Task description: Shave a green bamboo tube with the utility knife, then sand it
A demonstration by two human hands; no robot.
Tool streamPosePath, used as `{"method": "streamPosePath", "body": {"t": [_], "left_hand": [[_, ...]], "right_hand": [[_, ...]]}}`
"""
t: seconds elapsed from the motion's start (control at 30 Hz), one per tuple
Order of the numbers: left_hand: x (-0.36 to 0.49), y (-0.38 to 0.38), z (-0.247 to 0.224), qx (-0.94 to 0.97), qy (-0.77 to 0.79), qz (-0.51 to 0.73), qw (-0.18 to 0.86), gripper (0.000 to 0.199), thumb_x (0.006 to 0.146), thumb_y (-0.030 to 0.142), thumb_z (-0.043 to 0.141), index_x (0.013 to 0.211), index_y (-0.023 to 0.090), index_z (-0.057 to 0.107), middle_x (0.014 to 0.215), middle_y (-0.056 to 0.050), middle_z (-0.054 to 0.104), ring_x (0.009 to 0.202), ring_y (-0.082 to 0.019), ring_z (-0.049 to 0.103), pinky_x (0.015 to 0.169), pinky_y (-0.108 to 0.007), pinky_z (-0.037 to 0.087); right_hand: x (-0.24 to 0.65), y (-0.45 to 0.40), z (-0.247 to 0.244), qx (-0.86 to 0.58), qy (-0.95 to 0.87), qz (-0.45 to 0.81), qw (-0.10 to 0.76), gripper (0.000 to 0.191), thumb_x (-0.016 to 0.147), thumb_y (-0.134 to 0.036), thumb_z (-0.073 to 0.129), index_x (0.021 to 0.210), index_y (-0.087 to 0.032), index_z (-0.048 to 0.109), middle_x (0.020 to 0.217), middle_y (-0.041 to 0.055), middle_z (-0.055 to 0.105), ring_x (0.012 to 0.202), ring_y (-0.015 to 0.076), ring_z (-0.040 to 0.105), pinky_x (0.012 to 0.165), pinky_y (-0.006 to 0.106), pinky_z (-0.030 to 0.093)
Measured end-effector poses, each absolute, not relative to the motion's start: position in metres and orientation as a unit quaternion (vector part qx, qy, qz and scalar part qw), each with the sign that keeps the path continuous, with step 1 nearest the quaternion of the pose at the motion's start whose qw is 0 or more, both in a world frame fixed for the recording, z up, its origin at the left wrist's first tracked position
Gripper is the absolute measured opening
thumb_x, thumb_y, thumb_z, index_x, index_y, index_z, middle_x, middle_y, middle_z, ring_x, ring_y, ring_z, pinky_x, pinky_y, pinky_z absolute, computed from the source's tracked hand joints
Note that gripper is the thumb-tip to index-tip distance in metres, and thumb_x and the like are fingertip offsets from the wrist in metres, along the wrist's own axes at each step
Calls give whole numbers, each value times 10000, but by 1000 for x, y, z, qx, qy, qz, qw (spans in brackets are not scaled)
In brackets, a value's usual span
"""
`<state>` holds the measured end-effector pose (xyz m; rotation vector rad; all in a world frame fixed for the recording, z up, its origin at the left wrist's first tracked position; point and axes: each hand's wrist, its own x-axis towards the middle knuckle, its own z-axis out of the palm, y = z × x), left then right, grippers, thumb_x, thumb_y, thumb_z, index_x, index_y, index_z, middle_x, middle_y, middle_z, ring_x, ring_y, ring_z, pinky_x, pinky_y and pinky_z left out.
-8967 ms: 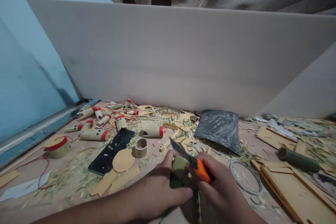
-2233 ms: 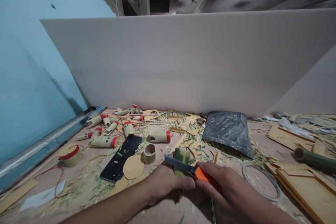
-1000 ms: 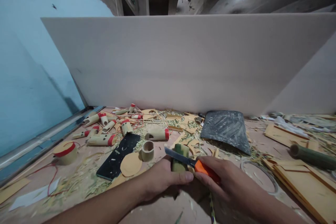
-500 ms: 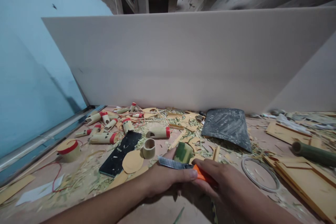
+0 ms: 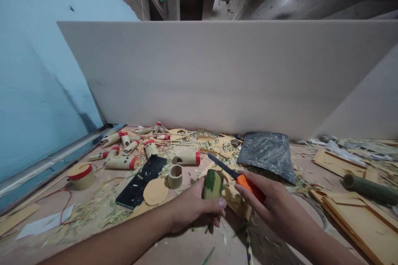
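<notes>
My left hand [image 5: 199, 207] is wrapped round a short piece of bamboo [image 5: 213, 184], green with paler scraped strips, held just above the work surface. In my right hand [image 5: 264, 198] is a utility knife [image 5: 248, 186] with an orange handle. Its dark blade points up and to the left, above and behind the bamboo and apart from it. A small pale bamboo ring [image 5: 175, 176] stands beyond my left hand, beside a flat tan wooden disc [image 5: 155, 191] and a black phone-like slab [image 5: 141, 182]. Green-yellow shavings lie all about.
Several bamboo tubes with red ends [image 5: 122, 162] crowd the left back. A curved dark sheet [image 5: 266, 154] lies right of centre. At the right are wooden frames [image 5: 363, 223] and a longer green bamboo tube [image 5: 370, 189]. A tall pale board [image 5: 217, 74] closes off the back.
My right hand has drawn the knife off the bamboo, moving right and swinging the blade upward. The bamboo is now more upright and shows more fully in my left hand.
</notes>
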<state>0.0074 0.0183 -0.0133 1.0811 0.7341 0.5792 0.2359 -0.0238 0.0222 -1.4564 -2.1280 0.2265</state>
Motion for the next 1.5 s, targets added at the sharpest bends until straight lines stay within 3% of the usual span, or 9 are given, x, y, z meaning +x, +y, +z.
{"method": "streamPosePath", "body": {"t": [0.3, 0.43, 0.57, 0.8, 0.93, 1.0, 1.13, 1.27, 1.5], "left_hand": [[6, 15, -10, 510, 369, 267, 730, 741, 594, 583, 988, 1081, 177, 605, 749, 19, 660, 561, -92, 518, 530, -218, 408], [5, 9, -2, 520, 318, 266, 747, 750, 542, 554, 1019, 1095, 180, 678, 937, -35, 703, 778, -156, 620, 689, -256, 481], [7, 6, 0, 549, 316, 302, 713, 689, 657, 502, 978, 1201, 213, 670, 1050, -54, 708, 968, -220, 646, 813, -298, 514], [15, 4, -9, 573, 363, 316, 664, 548, 783, 563, 869, 1106, 181, 646, 795, 23, 623, 590, -89, 484, 516, -191, 377], [13, 1, -11, 598, 394, 283, 638, 628, 842, 620, 804, 1226, 177, 581, 705, 53, 585, 495, -80, 470, 441, -184, 363], [11, 2, -11, 583, 391, 266, 661, 726, 850, 657, 778, 1330, 179, 517, 676, 58, 586, 471, -88, 472, 416, -186, 373], [9, 10, -10, 544, 359, 272, 708, 839, 744, 572, 904, 1350, 187, 470, 767, 43, 637, 525, -90, 539, 483, -211, 467], [7, 16, -10, 526, 338, 275, 730, 774, 685, 509, 960, 1218, 175, 509, 864, -13, 707, 652, -112, 621, 603, -243, 524], [6, 18, -11, 512, 359, 264, 735, 664, 617, 534, 976, 1007, 181, 569, 738, 25, 658, 544, -86, 526, 515, -218, 394]], "right_hand": [[233, -28, 20, -520, -811, 187, 191, 317, 1077, -460, 513, 851, -245, 570, 774, 0, 662, 681, 177, 596, 636, 267, 398], [227, -32, 21, -484, -819, 259, 167, 297, 1067, -439, 564, 847, -239, 584, 782, -23, 668, 687, 153, 588, 628, 239, 392], [221, -36, 22, -481, -823, 259, 159, 305, 1075, -457, 523, 873, -237, 586, 812, -12, 683, 700, 154, 595, 635, 238, 398], [229, -32, 9, -509, -825, 171, 178, 260, 1055, -481, 534, 998, -263, 664, 917, 32, 768, 759, 206, 700, 665, 265, 451], [260, -10, 14, -629, -727, 37, 274, 427, 1056, -552, 422, 778, -266, 576, 628, 26, 672, 534, 217, 610, 529, 281, 379], [266, -5, 19, -642, -711, 21, 285, 454, 1046, -592, 409, 747, -270, 524, 575, 26, 621, 490, 217, 555, 520, 296, 349], [248, -13, 26, -586, -760, 73, 272, 445, 1077, -569, 413, 800, -258, 570, 674, 8, 665, 587, 196, 596, 589, 278, 404], [235, -22, 25, -556, -786, 117, 245, 397, 1078, -530, 448, 822, -248, 559, 719, 8, 665, 628, 191, 577, 615, 284, 381], [231, -26, 17, -545, -802, 182, 164, 336, 1048, -500, 516, 842, -238, 555, 783, 11, 669, 674, 181, 571, 625, 272, 361]]}}
